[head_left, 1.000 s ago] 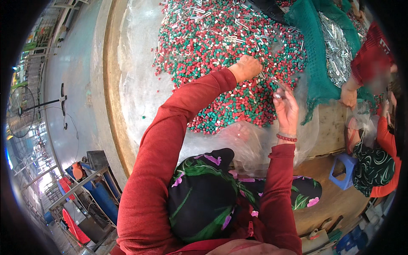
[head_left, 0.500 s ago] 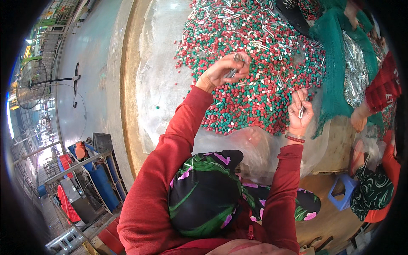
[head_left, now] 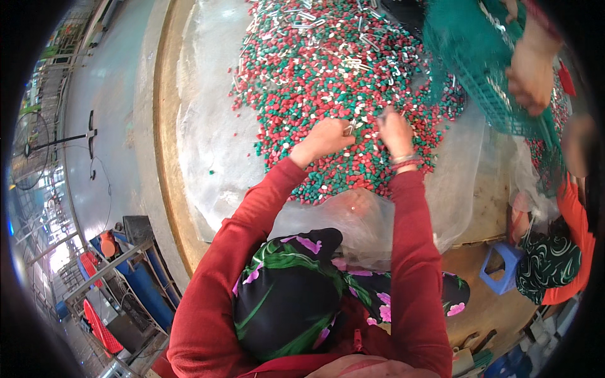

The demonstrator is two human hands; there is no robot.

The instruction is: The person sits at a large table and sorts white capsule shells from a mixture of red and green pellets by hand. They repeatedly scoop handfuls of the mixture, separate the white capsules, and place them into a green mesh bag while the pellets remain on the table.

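- Far left there's a round fan (head_left: 28, 149) on a long dark pole, kinda blurry out at the edge.
- Near left, a rack (head_left: 135, 268) with blue panels and some red bits, off past the ledge.
- Then a tan ledge (head_left: 165, 120) running from near to far, curving a bit from the lens.
- Right of that, a clear plastic sheet (head_left: 211, 107), wrinkled, with a big heap on its right part.
- Left hand (head_left: 324, 137): low over the near half of the heap, fingers curled well in. There's a small pale metal bit right by the fingertips, but I can't tell if they've actually got hold of it.
- The heap (head_left: 337, 94) itself is loads of little red, green and whitish pieces, spread from just past the knees to the far edge. Long metal clips (head_left: 356, 64) lie scattered over it, mostly on the far half.
- Right hand (head_left: 397, 131): just right of the left one, a small gap between them, red bead bracelet (head_left: 406, 164) on the wrist. Fingers bent down at the heap, can't tell how tightly or on what.
- Far right, a green net (head_left: 460, 47), with a co-worker's hand (head_left: 532, 79) at it.
- Near right, a blue stool (head_left: 504, 285) beside someone's orange sleeve (head_left: 576, 214).
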